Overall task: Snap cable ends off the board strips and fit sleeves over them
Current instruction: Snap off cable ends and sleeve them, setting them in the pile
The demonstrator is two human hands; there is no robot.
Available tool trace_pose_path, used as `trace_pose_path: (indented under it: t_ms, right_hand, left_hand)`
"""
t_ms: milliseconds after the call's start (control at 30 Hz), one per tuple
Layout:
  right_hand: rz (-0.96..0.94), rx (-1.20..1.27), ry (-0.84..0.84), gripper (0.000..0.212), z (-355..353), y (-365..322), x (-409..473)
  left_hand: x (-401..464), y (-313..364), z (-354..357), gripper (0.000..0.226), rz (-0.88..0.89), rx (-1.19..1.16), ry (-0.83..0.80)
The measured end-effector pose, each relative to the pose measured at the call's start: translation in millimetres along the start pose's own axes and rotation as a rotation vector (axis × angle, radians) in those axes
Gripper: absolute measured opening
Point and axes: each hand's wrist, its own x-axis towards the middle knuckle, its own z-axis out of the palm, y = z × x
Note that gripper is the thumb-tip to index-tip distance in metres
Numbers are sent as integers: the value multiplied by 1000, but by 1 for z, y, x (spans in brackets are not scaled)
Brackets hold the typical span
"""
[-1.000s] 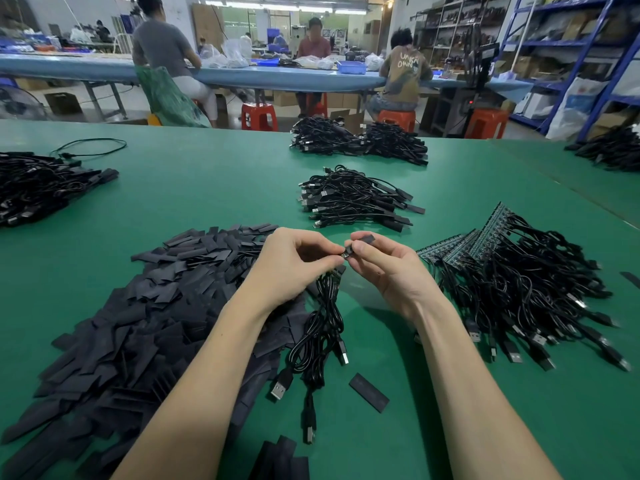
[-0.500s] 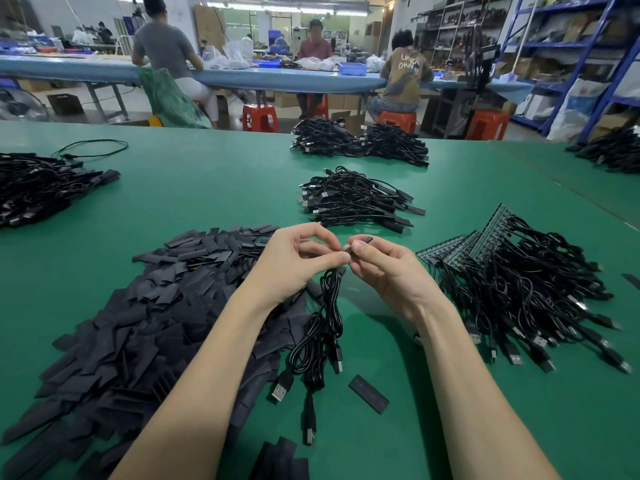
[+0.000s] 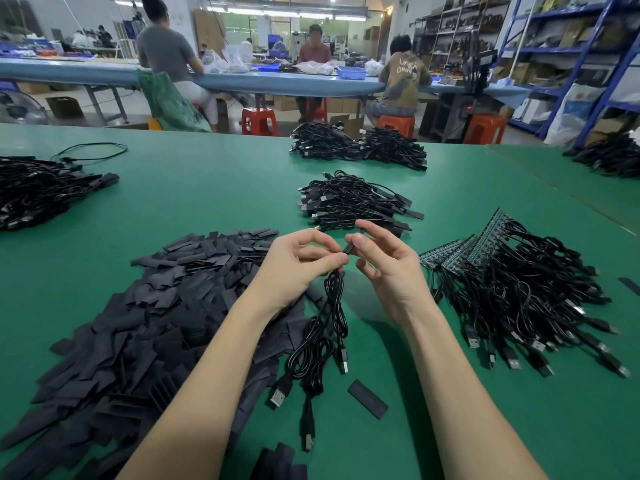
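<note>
The green counter (image 3: 207,202) carries everything. On its near left lies a broad heap of flat black sleeves (image 3: 138,323), and on the right a tangle of black cables still joined to green board strips (image 3: 460,251). A smaller bundle of finished cables (image 3: 349,202) sits just beyond the hands, with more bundles (image 3: 356,145) near the far edge and another pile (image 3: 38,188) at the far left. The two hands meet above the middle of the counter. The left hand (image 3: 294,268) pinches the upper end of a few black cables (image 3: 329,334), whose plugs hang down to the counter. The right hand (image 3: 388,265) pinches a small black sleeve (image 3: 349,249) between thumb and forefinger, right at the cable end; whether the sleeve is already over that end is hard to tell. A single loose sleeve (image 3: 367,399) lies near the hanging plugs.
</note>
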Motion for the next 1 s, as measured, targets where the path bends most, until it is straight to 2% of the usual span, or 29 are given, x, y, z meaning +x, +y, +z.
trace_pose_path:
  t_ms: [167, 500, 700, 1000]
  right_hand:
    - [-13, -14, -12, 26, -1, 0, 2]
    - [-185, -201, -19, 25, -4, 0, 5]
    - [-131, -86, 69, 24, -3, 6, 5]
    - [-27, 79, 96, 22, -3, 7, 7]
  left_hand:
    - [0, -2, -1, 14, -1, 2, -16]
    - [1, -7, -3, 15, 4, -5, 5]
    - [1, -8, 2, 15, 13, 0, 19]
    - [0, -9, 0, 14, 6, 7, 19]
